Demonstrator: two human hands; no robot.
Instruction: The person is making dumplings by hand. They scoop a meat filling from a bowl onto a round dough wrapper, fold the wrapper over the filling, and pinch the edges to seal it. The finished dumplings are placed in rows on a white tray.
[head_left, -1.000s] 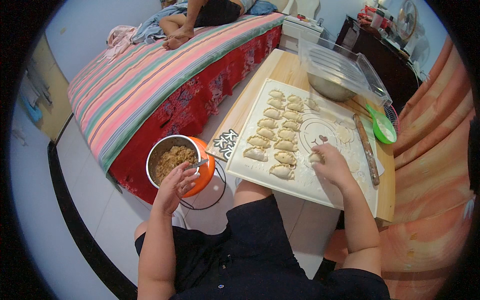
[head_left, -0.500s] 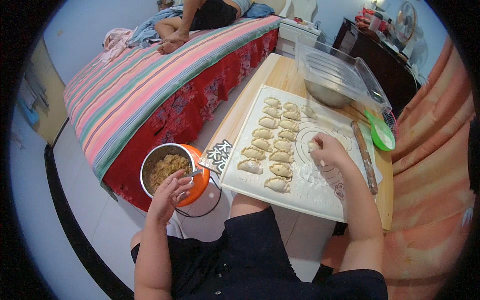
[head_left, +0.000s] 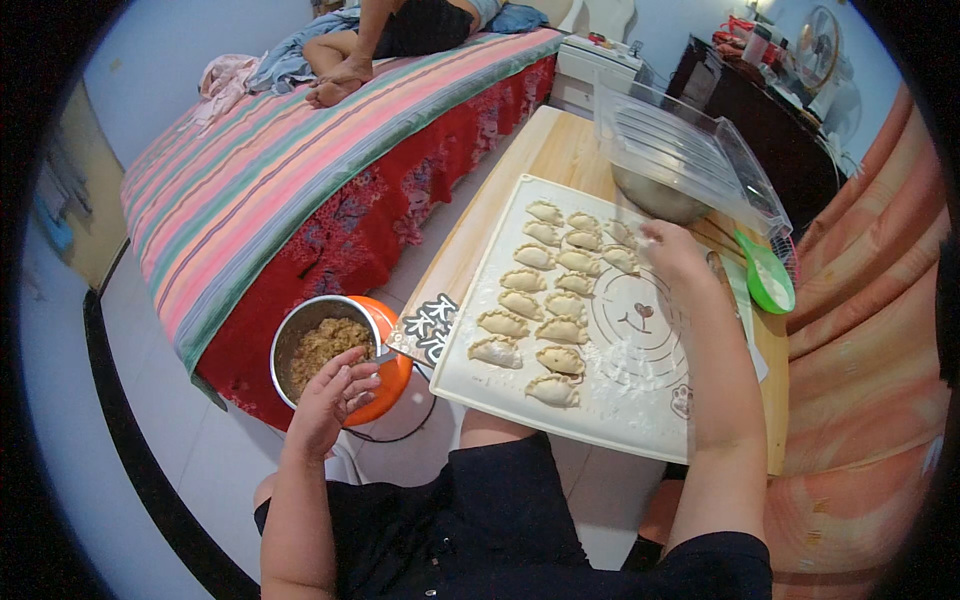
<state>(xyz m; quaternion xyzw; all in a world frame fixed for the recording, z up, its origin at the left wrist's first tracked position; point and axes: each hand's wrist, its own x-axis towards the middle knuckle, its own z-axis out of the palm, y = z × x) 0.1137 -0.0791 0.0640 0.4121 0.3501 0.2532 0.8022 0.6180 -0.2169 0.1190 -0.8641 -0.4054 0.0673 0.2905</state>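
Dumplings (head_left: pixel 567 304): two long columns on the left half of the mat (head_left: pixel 620 405), plus a short third column toward its far side. Right hand (head_left: pixel 678 250) above the mat, just beside that third column; fingers blurred, cannot tell whether apart or together. Left hand (head_left: pixel 322 405) off the mat's left side, by the filling bowl (head_left: pixel 288 340); fingers loosely spread, a grey utensil (head_left: pixel 381 358) just past them, grip unclear. Handling, my judgement: lower each piece base-down onto flour, gap on every side, part the fingers gently, lift straight up so no pleat drags. Right of mat: rolling pin (head_left: pixel 716 270), partly behind the forearm; green scoop (head_left: pixel 772 290). Beyond mat, on the desk (head_left: pixel 545 140): metal bowl (head_left: pixel 655 195) under clear cover (head_left: pixel 665 135).
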